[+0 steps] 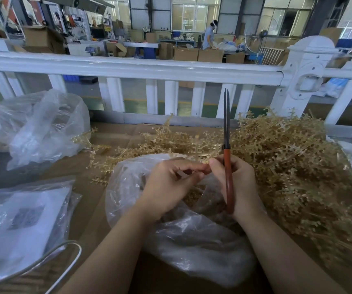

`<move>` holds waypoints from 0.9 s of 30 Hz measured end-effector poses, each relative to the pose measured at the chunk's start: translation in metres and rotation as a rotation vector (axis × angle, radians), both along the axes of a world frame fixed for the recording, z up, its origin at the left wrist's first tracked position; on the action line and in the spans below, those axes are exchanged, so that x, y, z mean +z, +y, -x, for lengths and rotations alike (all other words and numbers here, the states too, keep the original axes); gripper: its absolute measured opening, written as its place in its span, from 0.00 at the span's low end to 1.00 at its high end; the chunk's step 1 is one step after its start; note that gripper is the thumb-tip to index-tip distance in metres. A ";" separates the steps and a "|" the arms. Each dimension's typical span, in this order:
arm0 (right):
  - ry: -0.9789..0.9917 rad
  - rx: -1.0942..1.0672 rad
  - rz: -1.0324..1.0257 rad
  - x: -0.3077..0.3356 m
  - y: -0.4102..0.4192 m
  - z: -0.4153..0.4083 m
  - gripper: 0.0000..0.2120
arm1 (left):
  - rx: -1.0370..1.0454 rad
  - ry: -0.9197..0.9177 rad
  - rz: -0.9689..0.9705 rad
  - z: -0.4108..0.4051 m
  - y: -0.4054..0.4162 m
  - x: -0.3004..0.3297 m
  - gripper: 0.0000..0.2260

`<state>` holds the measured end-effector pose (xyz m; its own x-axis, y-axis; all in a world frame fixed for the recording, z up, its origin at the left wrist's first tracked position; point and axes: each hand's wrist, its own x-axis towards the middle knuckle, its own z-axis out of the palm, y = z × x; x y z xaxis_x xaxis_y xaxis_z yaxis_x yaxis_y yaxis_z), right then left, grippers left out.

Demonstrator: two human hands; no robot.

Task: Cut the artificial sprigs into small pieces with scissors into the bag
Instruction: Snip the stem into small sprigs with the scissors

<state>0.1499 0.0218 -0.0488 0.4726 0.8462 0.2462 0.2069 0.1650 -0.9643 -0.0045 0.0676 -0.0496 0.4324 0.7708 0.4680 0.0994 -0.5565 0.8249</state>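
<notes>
Right hand (pixel 237 183) fingers curled round red-handled scissors (pixel 227 149), blades together, pointed up. Left hand (pixel 171 187) fingertips pinched small sprig bit beside right thumb. Both hands over open clear bag (pixel 183 236) holding cut pieces. Sprig pile (pixel 287 166) just right, on cardboard.
</notes>
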 end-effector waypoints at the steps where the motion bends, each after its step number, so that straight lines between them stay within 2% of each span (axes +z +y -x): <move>1: 0.023 0.010 -0.001 0.000 0.000 -0.001 0.08 | 0.028 0.054 -0.072 0.000 0.000 0.000 0.11; 2: 0.053 0.025 -0.009 0.001 -0.001 0.001 0.09 | 0.062 0.101 -0.151 0.000 -0.001 0.000 0.11; 5: 0.074 0.069 -0.056 0.004 -0.005 0.004 0.25 | 0.126 0.177 -0.338 -0.002 -0.001 0.001 0.09; 8: 0.110 0.071 -0.084 0.006 -0.007 0.004 0.31 | 0.136 0.228 -0.425 0.000 -0.001 0.000 0.10; 14: 0.250 0.076 -0.185 0.004 -0.005 0.008 0.22 | 0.221 0.201 -0.559 0.000 0.003 -0.001 0.09; 16: 0.245 0.069 -0.167 0.003 -0.005 0.006 0.22 | 0.238 0.196 -0.589 0.000 0.004 -0.002 0.09; 19: 0.182 0.051 -0.085 -0.002 -0.001 0.000 0.14 | 0.235 0.206 -0.639 0.001 0.005 -0.004 0.09; 22: 0.112 0.015 -0.046 -0.004 0.001 -0.002 0.11 | 0.264 0.189 -0.581 0.002 0.004 -0.004 0.05; 25: 0.046 0.016 -0.046 -0.002 0.000 0.001 0.08 | 0.393 0.062 -0.425 0.001 0.003 0.002 0.20; 27: 0.017 0.049 -0.053 0.001 -0.003 0.003 0.07 | 0.400 -0.058 -0.251 0.002 0.002 0.006 0.28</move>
